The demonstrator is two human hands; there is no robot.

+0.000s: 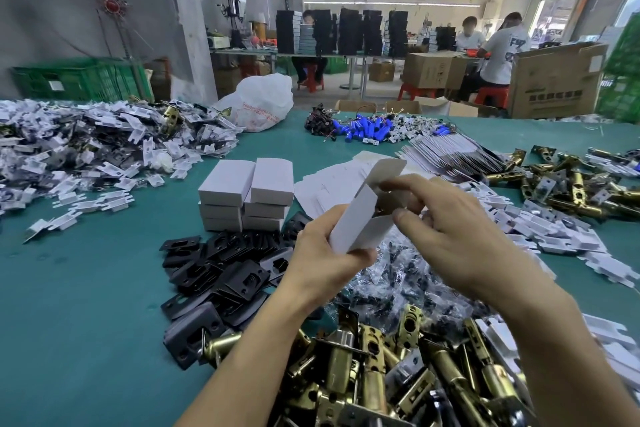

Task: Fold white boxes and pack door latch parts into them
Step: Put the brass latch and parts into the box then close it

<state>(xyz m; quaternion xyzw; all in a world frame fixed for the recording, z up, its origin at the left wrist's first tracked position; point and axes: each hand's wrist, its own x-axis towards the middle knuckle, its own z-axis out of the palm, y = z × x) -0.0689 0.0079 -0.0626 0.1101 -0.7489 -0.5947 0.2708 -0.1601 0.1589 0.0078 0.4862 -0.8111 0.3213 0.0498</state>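
Observation:
My left hand [323, 258] grips the lower end of a small white box [360, 215], held tilted above the table with its top flap open. My right hand [446, 229] is at the box's open end, its fingers curled at the mouth and the thumb against the side flap. Something dark shows inside the opening. Under my arms lies a heap of brass door latches [363, 374]. A pile of black strike plates [221, 274] lies to the left, and bagged screws [401, 274] sit under my hands.
Two stacks of closed white boxes [246, 194] stand on the green table [86, 305]. Flat box blanks [329, 184] lie behind my hands. White inserts are heaped far left [86, 142] and right [554, 229]. Blue batteries [363, 130] lie at the back. People sit at far tables.

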